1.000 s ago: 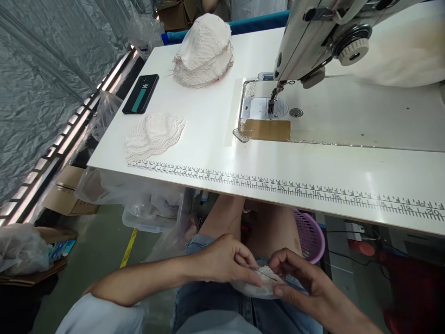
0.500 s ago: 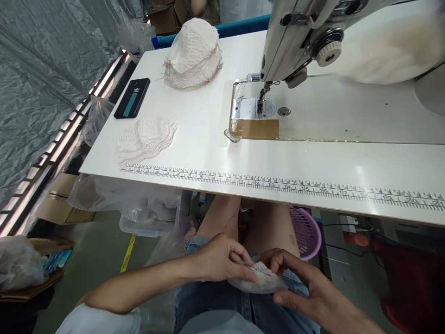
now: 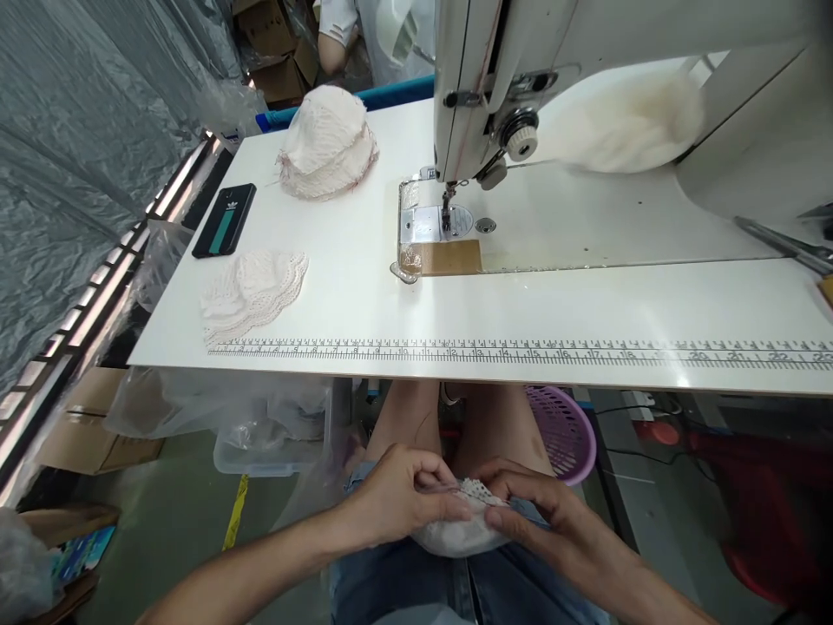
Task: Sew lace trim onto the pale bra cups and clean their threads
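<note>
Over my lap, a small white fabric piece with a lacy edge [image 3: 459, 531] is held between both hands. My left hand [image 3: 416, 496] pinches its left side, thumb on top and fingers curled. My right hand [image 3: 537, 508] grips the right side near the lacy edge, thumb and fingers closed on it. A thin dark thread appears along the edge by my fingers; its ends are hard to make out. On the table lie a flat white lace-edged piece [image 3: 253, 291] and a stack of white fabric caps [image 3: 329, 143] with frayed edges.
A sewing machine [image 3: 482, 104] stands on the white table [image 3: 351, 304], which has a printed ruler along its front edge. A black phone [image 3: 225, 220] lies at left, scissors [image 3: 784, 243] at right. Below are a purple basket [image 3: 563, 434] and a plastic bin [image 3: 273, 447]. Another person's arm [image 3: 335, 43] shows behind.
My right thumb and fingers have closed onto the fabric's right edge. The view has shifted, bringing the scissors and another person's arm into sight.
</note>
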Tool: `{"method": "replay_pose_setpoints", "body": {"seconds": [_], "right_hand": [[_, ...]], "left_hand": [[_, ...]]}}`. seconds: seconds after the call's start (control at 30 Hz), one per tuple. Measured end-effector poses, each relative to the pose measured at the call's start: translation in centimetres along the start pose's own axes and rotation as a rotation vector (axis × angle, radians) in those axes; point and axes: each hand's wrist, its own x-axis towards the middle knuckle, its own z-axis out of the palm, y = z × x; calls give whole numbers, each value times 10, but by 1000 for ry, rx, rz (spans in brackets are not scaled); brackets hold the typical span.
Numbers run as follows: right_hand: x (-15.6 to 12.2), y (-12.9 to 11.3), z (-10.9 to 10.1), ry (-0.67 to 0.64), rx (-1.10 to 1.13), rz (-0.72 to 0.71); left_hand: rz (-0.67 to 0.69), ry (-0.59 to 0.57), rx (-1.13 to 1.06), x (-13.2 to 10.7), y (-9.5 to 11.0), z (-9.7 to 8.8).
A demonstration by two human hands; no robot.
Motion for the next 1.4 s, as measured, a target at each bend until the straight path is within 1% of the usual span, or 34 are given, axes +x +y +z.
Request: {"method": "replay_pose_setpoints", "body": {"seconds": [0.1,0.17,0.2,0.27,0.37,0.43,0.47,0.5,0.53,0.57,0.6,0.63,0.67,0.7,0.73,0.77,0.8,0.83,0.9,0.97,1.13,1.2,1.27,1.4], "right_hand": [[-1,-11,-3,47,75,-48],[-2,-22,-6,77,123,-74],[-2,-27,-8,99,145,-87],[-3,-37,-11,140,167,-111],[-2,-46,-17,221,134,-119],[-1,-49,-20,275,85,-115],[0,-50,-22,291,67,-119],[0,-51,-23,292,52,-125],[0,-51,-24,287,34,-131],[0,-52,-25,278,9,-140],[0,-53,-26,263,-26,-149],[0,-55,-27,247,-69,-157],[-1,-57,-28,233,-115,-165],[-1,-59,-28,222,-157,-172],[-1,-60,-28,215,-191,-176],[-1,-61,-28,216,-211,-175],[-1,-62,-28,222,-222,-169],[-2,-61,-28,233,-226,-158],[-3,-56,-27,247,-229,-127],[-5,-49,-26,260,-239,-104],[-8,-41,-21,343,-320,-122],[-10,-40,-22,347,-344,-118],[-13,-39,-25,334,-312,-100],[-19,-38,-35,345,-184,-36]], "left_hand": [[88,28,9,-13,21,-11],[188,88,52,-26,43,-26],[243,138,80,-34,56,-37],[346,264,154,-47,86,-64],[501,572,340,-57,140,-115],[531,723,502,-55,173,-142],[526,763,621,-52,185,-150],[521,806,755,-48,193,-151],[545,875,891,-43,196,-146],[607,993,978,-39,193,-135],[689,1030,1012,-35,185,-119],[765,929,994,-32,174,-100],[806,723,929,-30,159,-78],[776,473,848,-29,144,-58],[723,258,762,-27,129,-39],[672,132,667,-25,116,-24],[608,45,550,-21,105,-12],[528,-17,429,-17,95,-5],[401,-76,217,-7,82,2],[334,-94,83,2,73,4],[335,-69,-111,14,57,15],[330,-65,-199,15,52,20],[312,-53,-235,16,50,23],[283,-33,-179,17,47,22]]}}
